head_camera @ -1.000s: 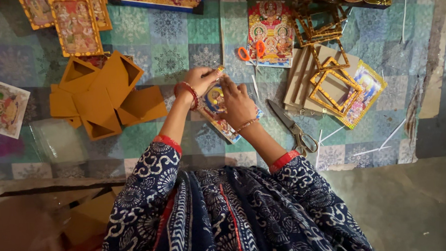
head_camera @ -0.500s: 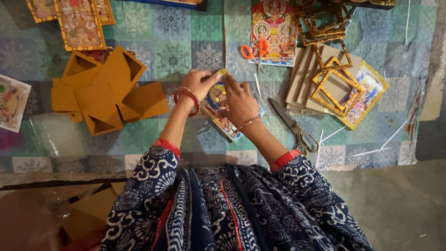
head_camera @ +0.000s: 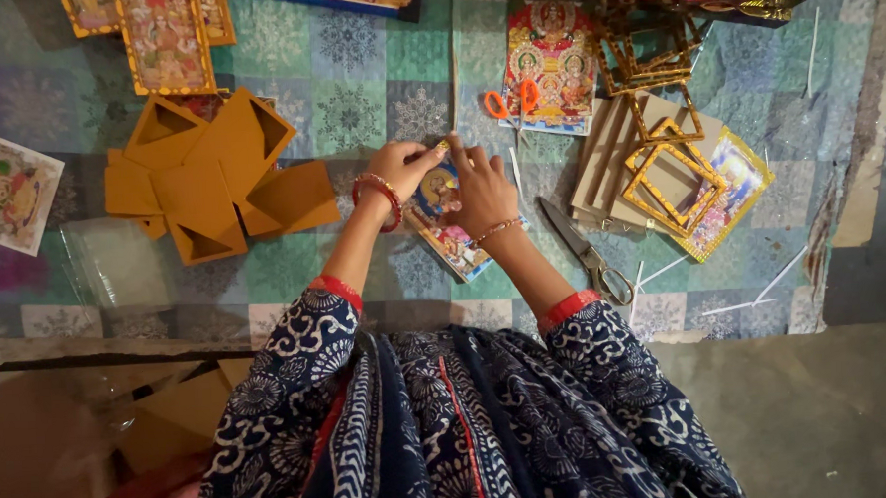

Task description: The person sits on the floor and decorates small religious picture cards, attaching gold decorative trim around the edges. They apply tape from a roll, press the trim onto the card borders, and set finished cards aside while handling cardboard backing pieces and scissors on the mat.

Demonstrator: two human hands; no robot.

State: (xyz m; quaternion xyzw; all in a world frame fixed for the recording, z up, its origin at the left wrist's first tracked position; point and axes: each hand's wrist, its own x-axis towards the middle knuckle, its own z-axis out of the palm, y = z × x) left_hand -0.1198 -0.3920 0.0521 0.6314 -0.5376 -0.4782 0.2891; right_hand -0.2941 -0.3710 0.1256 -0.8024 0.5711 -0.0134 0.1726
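A colourful printed picture card (head_camera: 450,241) lies on the patterned cloth in front of me. My left hand (head_camera: 402,168), with red bangles at the wrist, pinches the card's upper left edge. My right hand (head_camera: 480,190), wearing a thin bracelet, presses down on the card's upper part, fingers bent over it. Both hands touch at the card's top edge, where something small and yellow shows between the fingertips. Dark blue printed sleeves with red cuffs cover my forearms.
A heap of brown cardboard backing pieces (head_camera: 206,175) lies to the left. Grey metal scissors (head_camera: 588,253) and orange-handled scissors (head_camera: 511,101) lie to the right. Gold frames (head_camera: 671,169) rest on cardboard and a print (head_camera: 734,181). More pictures (head_camera: 165,37) lie along the far edge.
Both hands stay on the card with only small finger shifts. The view has drifted slightly, so the cloth and objects sit a little lower in the frame.
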